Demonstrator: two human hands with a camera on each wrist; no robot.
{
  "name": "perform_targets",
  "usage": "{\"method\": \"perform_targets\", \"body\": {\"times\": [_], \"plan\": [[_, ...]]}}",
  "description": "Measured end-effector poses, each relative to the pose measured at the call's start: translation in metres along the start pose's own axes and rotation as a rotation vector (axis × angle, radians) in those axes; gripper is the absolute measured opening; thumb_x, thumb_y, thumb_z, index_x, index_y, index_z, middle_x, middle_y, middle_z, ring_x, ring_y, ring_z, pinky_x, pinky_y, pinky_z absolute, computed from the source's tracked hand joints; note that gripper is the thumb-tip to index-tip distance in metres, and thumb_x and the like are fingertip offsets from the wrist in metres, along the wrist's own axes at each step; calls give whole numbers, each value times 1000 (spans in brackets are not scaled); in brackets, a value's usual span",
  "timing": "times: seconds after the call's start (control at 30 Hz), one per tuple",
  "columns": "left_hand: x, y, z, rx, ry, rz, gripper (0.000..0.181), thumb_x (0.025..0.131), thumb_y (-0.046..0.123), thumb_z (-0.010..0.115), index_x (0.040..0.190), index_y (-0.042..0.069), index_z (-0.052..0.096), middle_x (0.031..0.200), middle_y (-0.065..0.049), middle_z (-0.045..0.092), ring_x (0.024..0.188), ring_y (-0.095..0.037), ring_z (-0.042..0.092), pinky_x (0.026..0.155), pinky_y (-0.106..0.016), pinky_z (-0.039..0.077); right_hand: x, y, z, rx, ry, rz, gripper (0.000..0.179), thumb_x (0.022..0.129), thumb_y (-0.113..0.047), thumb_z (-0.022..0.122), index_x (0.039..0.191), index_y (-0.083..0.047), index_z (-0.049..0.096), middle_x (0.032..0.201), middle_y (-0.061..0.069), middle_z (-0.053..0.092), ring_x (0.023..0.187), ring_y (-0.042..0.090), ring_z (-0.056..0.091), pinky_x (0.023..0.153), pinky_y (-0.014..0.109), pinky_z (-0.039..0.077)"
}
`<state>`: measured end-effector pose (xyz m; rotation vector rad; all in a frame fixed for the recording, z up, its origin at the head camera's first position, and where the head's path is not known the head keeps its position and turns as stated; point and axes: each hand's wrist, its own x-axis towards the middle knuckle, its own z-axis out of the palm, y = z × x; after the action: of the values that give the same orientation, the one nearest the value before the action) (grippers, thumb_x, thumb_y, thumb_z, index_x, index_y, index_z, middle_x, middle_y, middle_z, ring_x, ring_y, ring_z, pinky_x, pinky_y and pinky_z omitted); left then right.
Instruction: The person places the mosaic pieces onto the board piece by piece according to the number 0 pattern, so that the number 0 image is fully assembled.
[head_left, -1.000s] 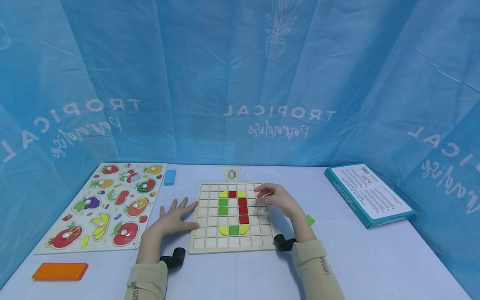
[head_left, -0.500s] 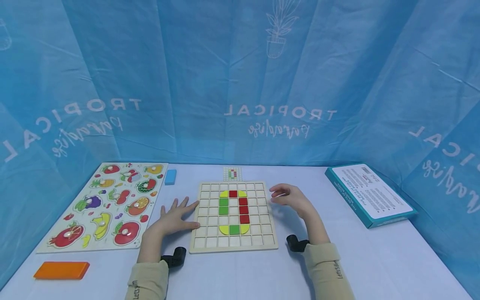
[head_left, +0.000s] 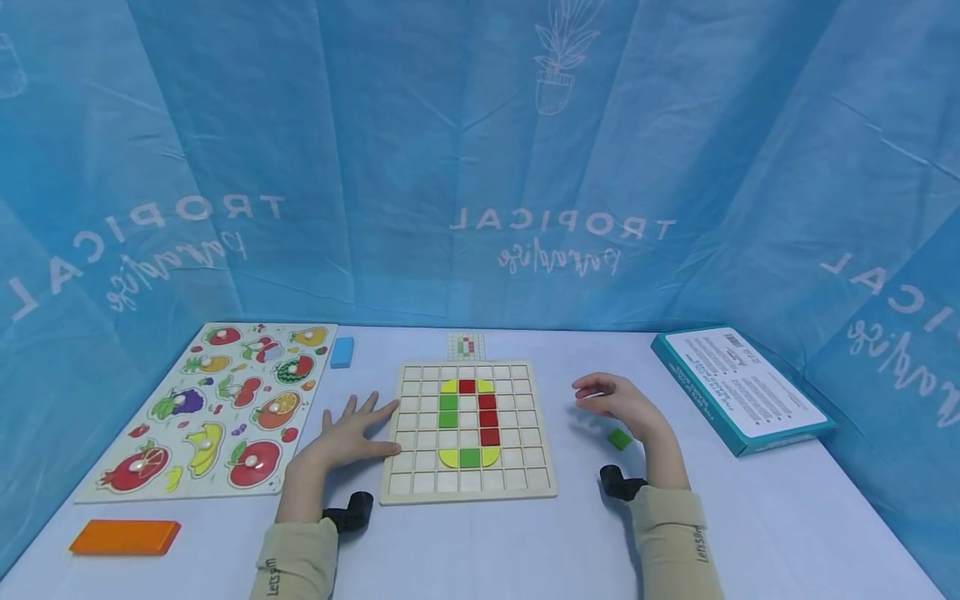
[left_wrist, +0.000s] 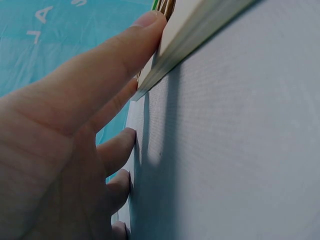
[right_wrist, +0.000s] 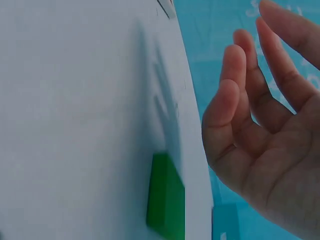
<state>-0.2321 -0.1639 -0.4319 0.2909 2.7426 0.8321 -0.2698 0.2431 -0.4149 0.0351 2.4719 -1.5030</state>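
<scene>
A pale wooden grid board lies mid-table. Red squares, green squares and yellow rounded corner pieces form a ring on it. My left hand has its fingers spread, thumb and index touching the board's left edge; in the left wrist view the thumb rests on the rim. Right of the board, my right hand hovers with loosely bent fingers and nothing in them, as the right wrist view's bare palm confirms. Below it a loose green tile lies on the cloth.
A small pattern card lies behind the board. On the left are a fruit puzzle board, a blue block and an orange block. A teal box sits at the right, and a blue curtain hangs behind.
My right hand has moved right, from over the board's right edge to above the cloth near the loose green tile. The left hand keeps its place at the board's edge.
</scene>
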Motion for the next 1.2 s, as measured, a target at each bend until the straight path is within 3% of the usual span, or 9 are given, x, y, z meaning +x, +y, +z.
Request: {"method": "perform_targets", "body": {"times": [0.83, 1.07, 1.2], "plan": [[-1, 0, 0, -1, -2, 5, 85, 76, 46, 69, 143, 9, 34, 149, -27, 15, 135, -51, -4, 100, -69, -11, -18, 38, -44, -13, -110, -3, 36, 86, -17, 63, 116, 1, 56, 112, 14, 58, 87, 21, 52, 73, 30, 44], [-1, 0, 0, -9, 0, 10, 85, 75, 46, 69, 143, 9, 34, 149, -27, 15, 135, -51, -5, 100, -70, -11, -24, 42, -47, -44, -195, -28, 43, 73, 0, 66, 115, 0, 58, 112, 14, 57, 93, 24, 49, 75, 30, 44], [-1, 0, 0, -9, 0, 12, 85, 75, 46, 69, 143, 9, 34, 149, -27, 15, 135, -51, -5, 100, -70, -11, -22, 40, -43, -85, -182, -14, 43, 70, 6, 65, 112, -1, 61, 104, 9, 60, 88, 23, 48, 74, 30, 43]]}}
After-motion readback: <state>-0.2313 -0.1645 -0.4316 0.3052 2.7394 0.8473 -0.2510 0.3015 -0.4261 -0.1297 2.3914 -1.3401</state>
